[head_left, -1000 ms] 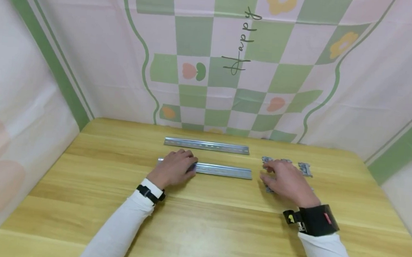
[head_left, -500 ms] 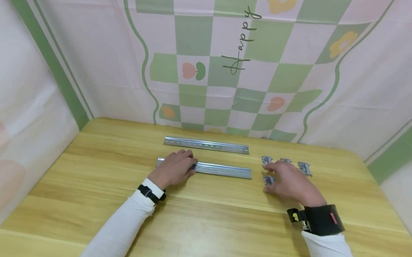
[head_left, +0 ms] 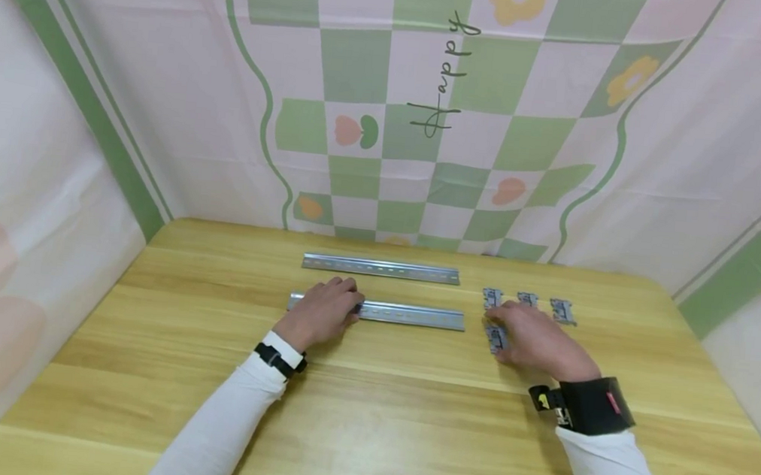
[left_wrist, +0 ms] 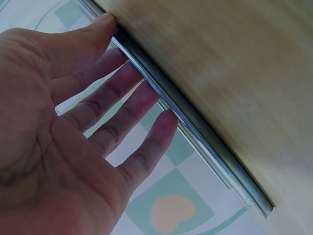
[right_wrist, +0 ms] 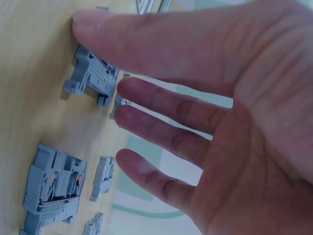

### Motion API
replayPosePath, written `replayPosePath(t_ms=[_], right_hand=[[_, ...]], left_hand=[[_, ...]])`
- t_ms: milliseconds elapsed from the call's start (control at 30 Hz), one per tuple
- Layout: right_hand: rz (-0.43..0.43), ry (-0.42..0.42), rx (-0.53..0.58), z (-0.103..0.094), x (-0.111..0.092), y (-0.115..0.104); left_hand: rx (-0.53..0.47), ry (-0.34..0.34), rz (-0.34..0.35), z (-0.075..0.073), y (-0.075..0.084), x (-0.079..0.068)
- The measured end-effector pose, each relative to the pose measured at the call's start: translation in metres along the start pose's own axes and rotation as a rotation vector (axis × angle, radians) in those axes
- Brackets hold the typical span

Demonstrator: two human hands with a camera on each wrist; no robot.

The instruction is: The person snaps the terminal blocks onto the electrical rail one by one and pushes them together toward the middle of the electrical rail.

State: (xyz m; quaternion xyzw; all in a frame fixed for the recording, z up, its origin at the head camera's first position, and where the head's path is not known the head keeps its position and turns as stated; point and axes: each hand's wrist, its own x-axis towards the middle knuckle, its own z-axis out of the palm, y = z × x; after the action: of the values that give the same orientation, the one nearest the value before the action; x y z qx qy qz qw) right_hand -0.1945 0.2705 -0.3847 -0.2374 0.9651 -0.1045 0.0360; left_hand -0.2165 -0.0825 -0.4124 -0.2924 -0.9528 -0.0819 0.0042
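Two slotted metal DIN rails lie parallel on the table in the head view. My left hand [head_left: 322,312] grips the nearer DIN rail [head_left: 414,315] near its left end. In the left wrist view the thumb [left_wrist: 100,32] is on one edge and the fingertips on the other. The farther DIN rail [head_left: 381,268] lies behind it, untouched. My right hand [head_left: 541,342] pinches a grey terminal block [head_left: 497,340] between thumb and forefinger, at the rails' right. The right wrist view shows this terminal block [right_wrist: 93,76] partly behind the thumb; the forefinger's contact is hidden there. The other fingers are extended.
Behind the right hand, a row of grey terminal blocks holds a left one [head_left: 493,298], a middle one [head_left: 527,299] and a right one [head_left: 561,311]. Another terminal block [right_wrist: 56,188] shows large in the right wrist view. A patterned cloth [head_left: 406,179] hangs behind the wooden table [head_left: 363,432].
My right hand has shifted slightly right, and its thumb and forefinger have come onto the front-left terminal block. The left hand stays on the nearer rail.
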Motion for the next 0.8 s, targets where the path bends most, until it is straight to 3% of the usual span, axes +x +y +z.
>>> replayPosePath(t_ms=[800], right_hand=[[0.004,-0.034,0.039,0.0013,0.0011,-0.0013]], left_hand=[[-0.001,0.003,0.005,0.0008,0.0003,-0.0003]])
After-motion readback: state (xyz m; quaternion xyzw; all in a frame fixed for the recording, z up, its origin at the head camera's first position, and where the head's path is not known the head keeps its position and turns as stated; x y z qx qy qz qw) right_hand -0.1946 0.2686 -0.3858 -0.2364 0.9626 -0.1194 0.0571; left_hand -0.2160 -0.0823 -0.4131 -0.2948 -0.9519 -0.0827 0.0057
